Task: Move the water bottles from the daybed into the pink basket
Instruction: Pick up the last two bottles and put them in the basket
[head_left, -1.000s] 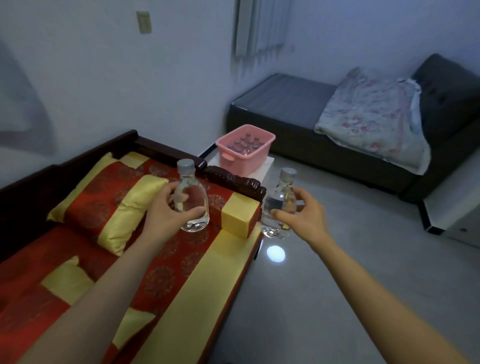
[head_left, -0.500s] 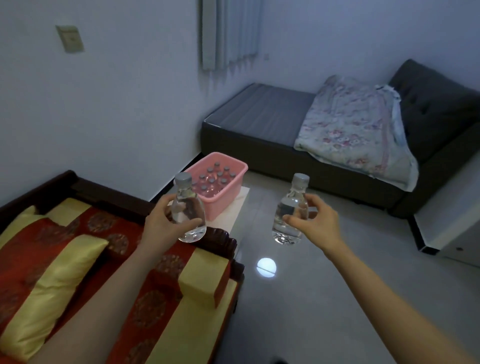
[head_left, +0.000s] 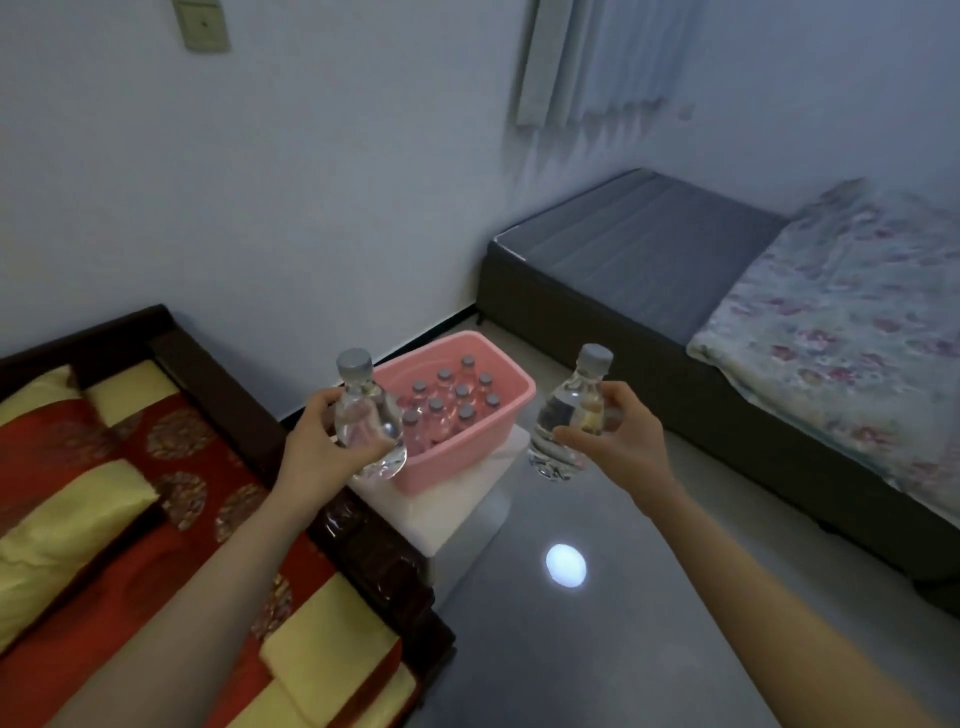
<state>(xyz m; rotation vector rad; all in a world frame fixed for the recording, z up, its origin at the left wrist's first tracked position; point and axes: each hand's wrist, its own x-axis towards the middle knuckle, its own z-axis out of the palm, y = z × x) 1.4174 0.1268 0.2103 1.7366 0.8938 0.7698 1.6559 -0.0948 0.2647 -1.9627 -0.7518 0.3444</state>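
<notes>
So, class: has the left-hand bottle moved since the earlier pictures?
Yes. The left bottle has travelled from over the daybed toward the basket, and now hangs at its near left rim.

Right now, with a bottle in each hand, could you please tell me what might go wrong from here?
The pink basket already holds many upright bottles packed close, so lowering the left bottle, gripped by the left hand, or the right bottle, gripped by the right hand, could topple some or find little room. The basket covers much of its small white stand; a hard push might slide it off.
</notes>
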